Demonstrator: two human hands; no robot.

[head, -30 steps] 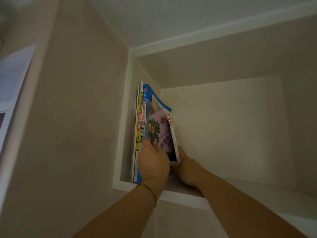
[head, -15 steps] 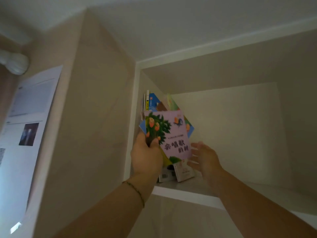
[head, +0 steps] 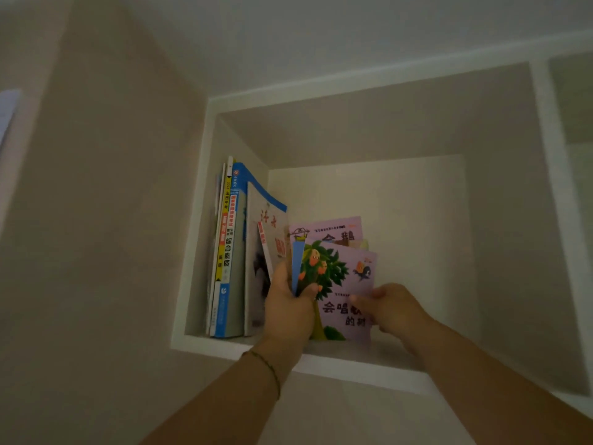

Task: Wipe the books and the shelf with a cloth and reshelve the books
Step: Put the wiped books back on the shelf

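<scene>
Both hands on thin picture books in the shelf cubby

Left hand point(head: 290, 303) grips the fanned picture books point(head: 345, 274) by their left edge; right hand point(head: 393, 308) seemingly pinches the front purple cover; upright books point(head: 229, 252) stand against the shelf point(head: 353, 364) left wall.

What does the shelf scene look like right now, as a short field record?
left hand: grips the left edge of a stack of thin picture books
right hand: pinches the purple tree-cover book, frontmost of the stack
upright books: stand against the left wall of the shelf cubby
white book: leans on the upright books
cloth: not in view
</scene>
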